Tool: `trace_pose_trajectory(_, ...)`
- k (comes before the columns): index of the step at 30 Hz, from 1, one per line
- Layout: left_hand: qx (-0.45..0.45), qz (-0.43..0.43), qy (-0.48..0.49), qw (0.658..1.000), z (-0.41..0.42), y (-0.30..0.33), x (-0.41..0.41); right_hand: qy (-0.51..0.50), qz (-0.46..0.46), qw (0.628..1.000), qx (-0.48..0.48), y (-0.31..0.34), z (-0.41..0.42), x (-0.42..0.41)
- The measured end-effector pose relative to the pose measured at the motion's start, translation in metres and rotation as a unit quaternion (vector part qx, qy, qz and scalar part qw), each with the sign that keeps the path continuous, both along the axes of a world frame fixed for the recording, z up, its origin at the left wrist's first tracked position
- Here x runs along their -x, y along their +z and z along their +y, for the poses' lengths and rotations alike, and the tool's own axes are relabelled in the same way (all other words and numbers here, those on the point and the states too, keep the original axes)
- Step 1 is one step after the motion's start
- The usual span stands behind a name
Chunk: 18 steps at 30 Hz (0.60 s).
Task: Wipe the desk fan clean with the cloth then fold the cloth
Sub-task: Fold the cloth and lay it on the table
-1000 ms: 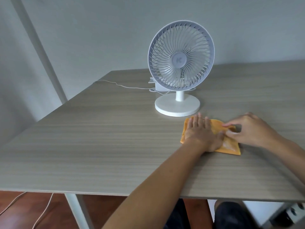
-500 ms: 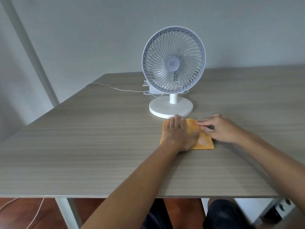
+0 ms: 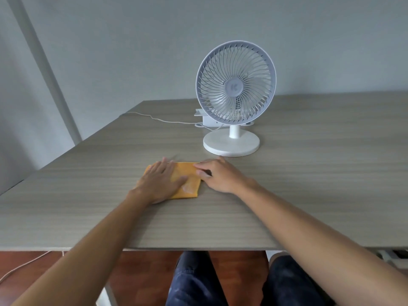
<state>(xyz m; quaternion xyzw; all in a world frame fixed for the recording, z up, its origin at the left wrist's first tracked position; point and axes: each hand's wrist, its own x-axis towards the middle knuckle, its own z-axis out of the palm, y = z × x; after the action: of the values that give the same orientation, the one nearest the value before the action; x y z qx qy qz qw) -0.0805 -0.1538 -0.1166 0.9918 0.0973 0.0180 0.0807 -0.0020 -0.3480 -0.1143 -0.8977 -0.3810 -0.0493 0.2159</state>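
— Where's the cloth now?

— Flat on the surface, folded into a small orange pad, just near and left of the fan base. It looks the same as half a second ago: same fold, same spot next to the base.

— And the hands?

— The left hand lies spread, palm down, over the left half of the cloth, as before. The right hand rests at the right edge, fingertips pressing the far right corner; fingers loosely curled, gripping nothing. Both stay where they were on the cloth.

— So what changed?

— Mostly the view. The head has turned left, so the fan sits further right in sight, and both forearms and the knees under the surface show more. The fan stands upright, with its white cord trailing off to the far left.
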Motion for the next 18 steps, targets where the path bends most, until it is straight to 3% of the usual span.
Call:
trace_pose_trajectory(11,-0.054,0.071,0.032,0.995,0.082,0.007,0.039,-0.021,0.001,1.0,-0.017,0.003,-0.021,0.015)
trace_pose_trajectory(18,-0.057,0.027,0.057,0.996,0.074,0.01,0.033,-0.09,0.015,0.996,-0.022,0.004,-0.056,0.009)
